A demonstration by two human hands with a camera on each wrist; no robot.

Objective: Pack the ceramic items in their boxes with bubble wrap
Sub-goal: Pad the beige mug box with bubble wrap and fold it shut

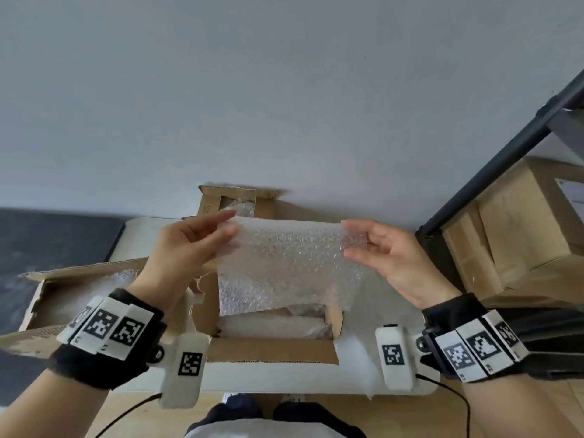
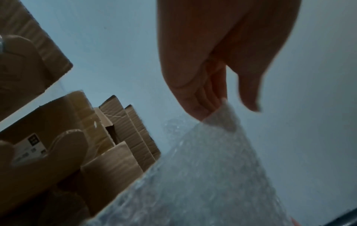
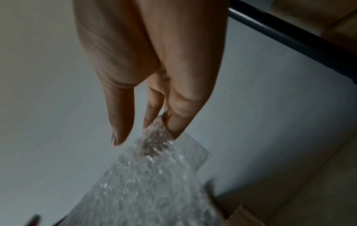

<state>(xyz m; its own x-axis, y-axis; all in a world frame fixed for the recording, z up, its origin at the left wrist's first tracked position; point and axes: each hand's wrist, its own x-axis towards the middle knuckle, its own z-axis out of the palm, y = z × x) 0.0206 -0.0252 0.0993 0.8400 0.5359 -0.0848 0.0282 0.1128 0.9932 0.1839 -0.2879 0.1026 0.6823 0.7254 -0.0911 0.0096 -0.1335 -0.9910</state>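
Both hands' grip pinches a clear, bubbled bubble wrap sheet (image 1: pixel 286 263) taut.

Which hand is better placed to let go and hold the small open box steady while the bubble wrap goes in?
Left, probably. The left hand pinches the clear bubble wrap sheet just above the small open cardboard box's torn left wall. The right hand holds the other corner out past the box's right side.
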